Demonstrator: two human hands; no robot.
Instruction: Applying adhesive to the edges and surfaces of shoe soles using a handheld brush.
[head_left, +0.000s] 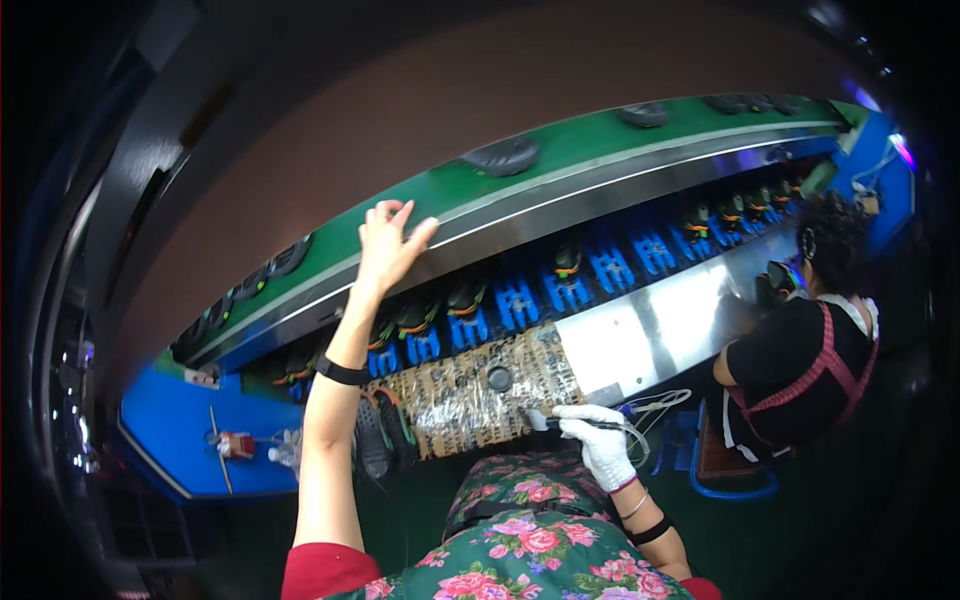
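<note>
My left hand (385, 245) is bare and stretched out over the near edge of the green conveyor belt (570, 143). Its fingers are apart and hold nothing. Ahead of it and to the right, a dark shoe sole (503, 157) lies on the belt. In a white glove, my right hand (600, 440) grips a brush (541, 420) with a dark handle and a pale flat tip, held over the right front of the taped cardboard work surface (470, 390). A thin tube or cord curves from the handle. Two dark soles (374, 440) rest at the cardboard's left edge.
Blue racks (517, 305) line the belt's near side, several bearing dark shoes with orange and green trim (567, 262). A small round dark lid (498, 378) sits on the cardboard. To the right are a metal plate (650, 325) and a seated co-worker (800, 370).
</note>
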